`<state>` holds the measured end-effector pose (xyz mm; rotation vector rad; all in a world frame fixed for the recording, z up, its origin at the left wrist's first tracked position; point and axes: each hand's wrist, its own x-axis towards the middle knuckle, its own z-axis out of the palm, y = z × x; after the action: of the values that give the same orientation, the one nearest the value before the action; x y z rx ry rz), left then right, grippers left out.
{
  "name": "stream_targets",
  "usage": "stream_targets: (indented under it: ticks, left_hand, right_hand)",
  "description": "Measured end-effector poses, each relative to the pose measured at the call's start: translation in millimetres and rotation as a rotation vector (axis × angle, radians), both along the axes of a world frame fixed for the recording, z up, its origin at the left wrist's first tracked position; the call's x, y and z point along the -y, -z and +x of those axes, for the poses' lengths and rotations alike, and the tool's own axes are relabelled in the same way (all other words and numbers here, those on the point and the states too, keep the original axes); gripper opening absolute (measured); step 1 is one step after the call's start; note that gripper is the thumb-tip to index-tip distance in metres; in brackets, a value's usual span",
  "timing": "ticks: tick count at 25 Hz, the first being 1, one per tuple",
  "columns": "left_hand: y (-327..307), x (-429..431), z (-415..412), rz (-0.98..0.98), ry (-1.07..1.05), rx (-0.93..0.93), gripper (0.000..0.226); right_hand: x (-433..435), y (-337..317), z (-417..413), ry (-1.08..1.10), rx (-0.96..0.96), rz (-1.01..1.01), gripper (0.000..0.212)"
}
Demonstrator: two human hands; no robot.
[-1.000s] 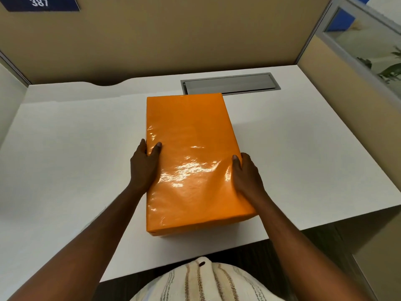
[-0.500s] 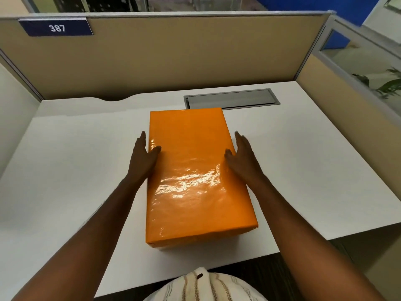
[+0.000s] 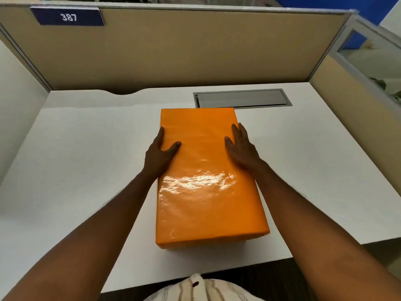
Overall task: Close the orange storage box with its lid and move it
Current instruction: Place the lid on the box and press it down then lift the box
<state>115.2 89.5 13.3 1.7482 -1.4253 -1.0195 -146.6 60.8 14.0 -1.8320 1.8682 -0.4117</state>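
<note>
The box point(image 3: 208, 174) lies flat on the desk point(image 3: 86, 170), its long side running away from the person, its near end close to the front edge and its far end just short of the grey hatch point(image 3: 242, 98) set into the desktop. Its lid point(image 3: 195, 127) appears to be on: the glossy orange top reads as one unbroken face with no open gap, though the seam between lid and base is hard to make out.

The left hand point(image 3: 159, 156) lies against the left edge of the box, fingers stretched forward along the side and the thumb spread wide across the top. The right hand point(image 3: 242, 148) mirrors it on the right edge, fingers extended, the palm flat over the rim. Both hands are open and flat rather than curled, pressing or bracing the box between them; neither is wrapped under it.

Closing looks finished, or nearly so, and the step in hand seems to be the last seating of the lid or the taking of a hold for the move. The next move probably calls for an even squeeze from both sides, or fingers hooked lower down the walls, so that the base comes up with the lid and does not drop away. The slick wrap may let flat palms slip.

Tan partition walls point(image 3: 195, 51) enclose the desk, one bearing a blue plate point(image 3: 68, 17) marked 387.
</note>
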Motion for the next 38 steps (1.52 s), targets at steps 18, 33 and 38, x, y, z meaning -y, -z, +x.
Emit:
stream_targets:
  ticks: [18, 33, 38]
  left_hand:
    - [-5.9, -47.4, 8.0, -0.237, -0.39, -0.057, 0.038]
    - [14.5, -149.3, 23.2, 0.181, -0.263, -0.706, 0.042]
    - [12.4, -95.6, 103.9, 0.129, -0.305, -0.748, 0.042]
  right_hand:
    - [-28.0, -10.3, -27.6, 0.339, 0.736, -0.032, 0.027]
    - [-149.5, 23.8, -21.8, 0.292, 1.162, 0.241, 0.051]
    - [-105.7, 12.8, 58.7, 0.321, 1.174, 0.193, 0.051]
